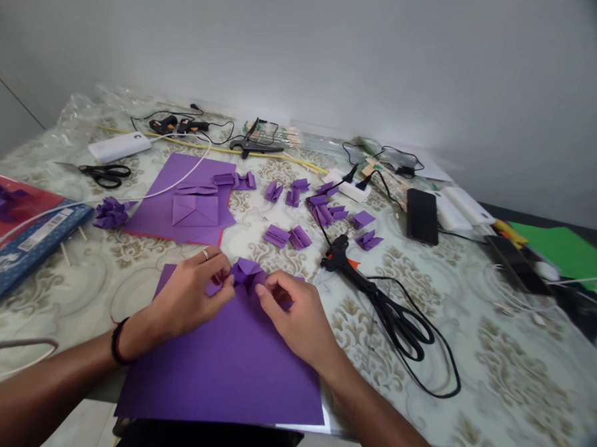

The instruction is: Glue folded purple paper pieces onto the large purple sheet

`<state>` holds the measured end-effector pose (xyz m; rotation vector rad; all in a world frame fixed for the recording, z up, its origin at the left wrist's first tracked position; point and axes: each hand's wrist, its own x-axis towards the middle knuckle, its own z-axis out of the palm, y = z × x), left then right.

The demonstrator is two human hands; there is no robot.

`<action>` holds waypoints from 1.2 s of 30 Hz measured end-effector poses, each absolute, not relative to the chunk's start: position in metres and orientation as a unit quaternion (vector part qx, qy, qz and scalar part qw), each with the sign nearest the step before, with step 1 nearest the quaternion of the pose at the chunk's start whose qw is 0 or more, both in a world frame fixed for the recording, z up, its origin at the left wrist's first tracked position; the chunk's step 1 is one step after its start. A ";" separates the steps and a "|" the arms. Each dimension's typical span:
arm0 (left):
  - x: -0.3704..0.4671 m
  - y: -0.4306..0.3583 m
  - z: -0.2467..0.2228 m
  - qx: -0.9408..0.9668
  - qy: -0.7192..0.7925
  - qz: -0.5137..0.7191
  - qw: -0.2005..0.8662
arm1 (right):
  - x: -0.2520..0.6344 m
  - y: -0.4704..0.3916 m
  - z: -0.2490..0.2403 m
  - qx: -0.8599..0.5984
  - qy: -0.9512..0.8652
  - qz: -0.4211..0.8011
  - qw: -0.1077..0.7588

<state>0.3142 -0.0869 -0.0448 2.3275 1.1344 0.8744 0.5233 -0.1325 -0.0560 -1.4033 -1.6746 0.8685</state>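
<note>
Both hands pinch a small folded purple paper piece (249, 269) between them, above the far part of a large purple sheet (221, 359). My left hand (195, 288), with a ring and a dark wristband, grips the piece's left side. On its right side, my right hand (298, 313) holds it between thumb and fingers. Just beyond lie more folded paper pieces (276, 235) in loose groups. A larger folded purple paper (196, 211) rests on another purple sheet (176, 170). Fingers hide part of the held piece.
Right of the sheet lie a black glue gun (337, 252) and black-handled scissors (403, 329) with a looping cord. Further right is a phone (422, 216). A white power strip (348, 184) stands behind. Small scissors (106, 172) and a blue-red packet (27, 242) lie left.
</note>
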 end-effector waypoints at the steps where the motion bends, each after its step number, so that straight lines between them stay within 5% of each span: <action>1: 0.314 -0.087 -0.045 0.835 0.395 0.319 0.211 | 0.523 -0.133 -0.056 -0.545 -0.656 0.352 0.386; 13: 0.314 -0.086 -0.048 0.815 0.359 0.353 0.287 | 0.527 -0.132 -0.060 -0.533 -0.622 0.428 0.381; 20: 0.313 -0.087 -0.051 0.708 0.384 0.334 0.490 | 0.530 -0.128 -0.063 -0.529 -0.547 0.469 0.448; 27: 0.314 -0.088 -0.050 0.661 0.369 0.364 0.543 | 0.528 -0.129 -0.058 -0.479 -0.502 0.569 0.442; 36: 0.314 -0.090 -0.034 0.736 0.362 0.261 0.509 | 0.522 -0.136 -0.055 -0.507 -0.637 0.406 0.415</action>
